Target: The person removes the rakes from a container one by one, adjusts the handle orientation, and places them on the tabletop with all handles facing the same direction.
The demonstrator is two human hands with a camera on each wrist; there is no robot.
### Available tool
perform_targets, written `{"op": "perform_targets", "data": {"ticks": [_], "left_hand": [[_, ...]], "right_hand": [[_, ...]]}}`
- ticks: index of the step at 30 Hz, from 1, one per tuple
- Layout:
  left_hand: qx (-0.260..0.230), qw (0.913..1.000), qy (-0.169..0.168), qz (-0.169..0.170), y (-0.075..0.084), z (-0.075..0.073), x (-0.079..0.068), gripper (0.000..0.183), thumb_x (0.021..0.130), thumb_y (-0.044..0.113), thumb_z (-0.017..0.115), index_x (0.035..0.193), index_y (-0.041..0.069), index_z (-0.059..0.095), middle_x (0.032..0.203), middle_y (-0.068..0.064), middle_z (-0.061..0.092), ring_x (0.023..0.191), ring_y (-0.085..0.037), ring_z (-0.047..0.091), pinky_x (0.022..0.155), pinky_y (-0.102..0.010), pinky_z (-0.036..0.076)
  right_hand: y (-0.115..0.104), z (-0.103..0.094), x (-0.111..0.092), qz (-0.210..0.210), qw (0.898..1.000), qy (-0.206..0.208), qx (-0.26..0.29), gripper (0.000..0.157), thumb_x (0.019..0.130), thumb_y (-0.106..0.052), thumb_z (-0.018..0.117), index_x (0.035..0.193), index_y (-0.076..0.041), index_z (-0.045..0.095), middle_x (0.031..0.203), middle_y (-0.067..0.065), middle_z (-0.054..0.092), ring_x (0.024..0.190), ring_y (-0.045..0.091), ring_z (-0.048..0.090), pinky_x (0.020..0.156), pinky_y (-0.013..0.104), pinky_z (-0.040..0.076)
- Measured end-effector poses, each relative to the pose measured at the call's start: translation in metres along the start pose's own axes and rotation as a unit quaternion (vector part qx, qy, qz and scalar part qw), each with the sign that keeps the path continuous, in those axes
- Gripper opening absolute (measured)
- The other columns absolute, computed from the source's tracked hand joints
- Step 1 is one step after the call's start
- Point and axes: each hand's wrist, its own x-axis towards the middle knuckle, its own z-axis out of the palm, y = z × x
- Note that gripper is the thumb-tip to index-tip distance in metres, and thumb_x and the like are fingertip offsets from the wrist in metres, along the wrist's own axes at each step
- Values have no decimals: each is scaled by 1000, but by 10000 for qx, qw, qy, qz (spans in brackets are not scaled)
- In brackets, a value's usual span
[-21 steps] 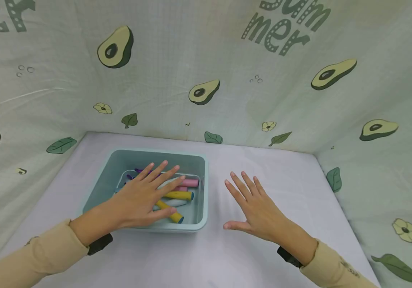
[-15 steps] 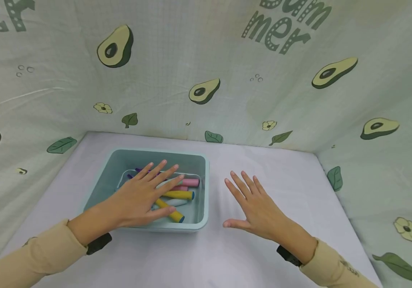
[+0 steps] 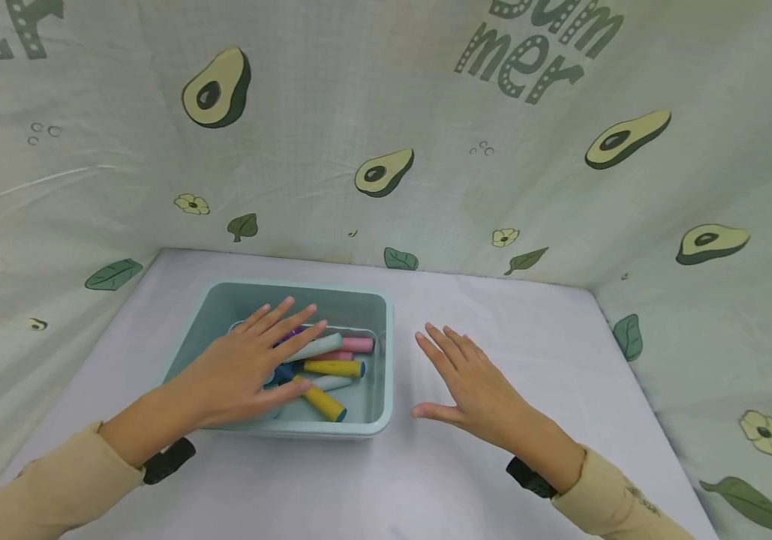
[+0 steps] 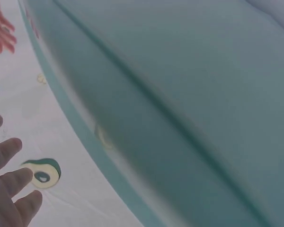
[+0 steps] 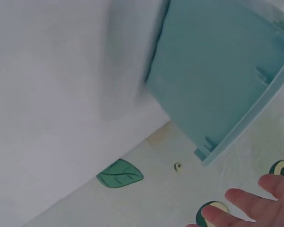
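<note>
Nearest the viewer, two beige sleeves (image 3: 55, 472) enter from the lower corners, each ending above a black wrist device (image 3: 169, 460). The left hand (image 3: 240, 371) extends over the bin, palm down, its grip relaxed: fingers straight and spread, thumb apart. Whether it touches the contents cannot be told. The right hand (image 3: 470, 382) is held over the table, to the right of the bin and apart from it; its grip is likewise unclosed, the fingers extended and the thumb standing away from them.

The pale blue-green bin (image 3: 389, 360), a rectangular open-topped container, sits on the left part of the table (image 3: 419, 480). Within it, from near to far, lie a slanting yellow cylinder (image 3: 325, 404) with a blue end, a pale blue piece (image 3: 333, 382), a second yellow cylinder (image 3: 334, 368), a pale blue rod (image 3: 320, 346) and a pink cylinder (image 3: 358, 345) close to the right wall. A dark blue part (image 3: 284, 373) and a purple item (image 3: 293, 334) show partly beside the left hand.

Beyond the white-covered table rises a pale cloth (image 3: 318, 90) printed with avocado halves, leaves, flowers and lettering.
</note>
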Motion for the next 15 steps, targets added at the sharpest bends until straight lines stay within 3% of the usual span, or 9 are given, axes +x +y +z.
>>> {"op": "perform_targets", "data": {"ticks": [8,15], "left_hand": [[-36,9990,410,-158,-11,-7,-12,71,89,52,53,148,26,24,153,0,28,141,-30,22,115,-39,15],[-245,9964,665,-459,-21,-15,-24,73,86,44,61,148,28,26,152,1,30,140,-29,25,105,-50,31]], "right_hand": [[-9,-1,11,47,9988,151,471,86,79,-58,61,145,-11,32,142,10,42,126,28,43,98,45,41],[-17,-1,22,237,9957,116,885,84,80,-56,61,146,-13,30,143,6,40,127,21,43,99,38,42]]}}
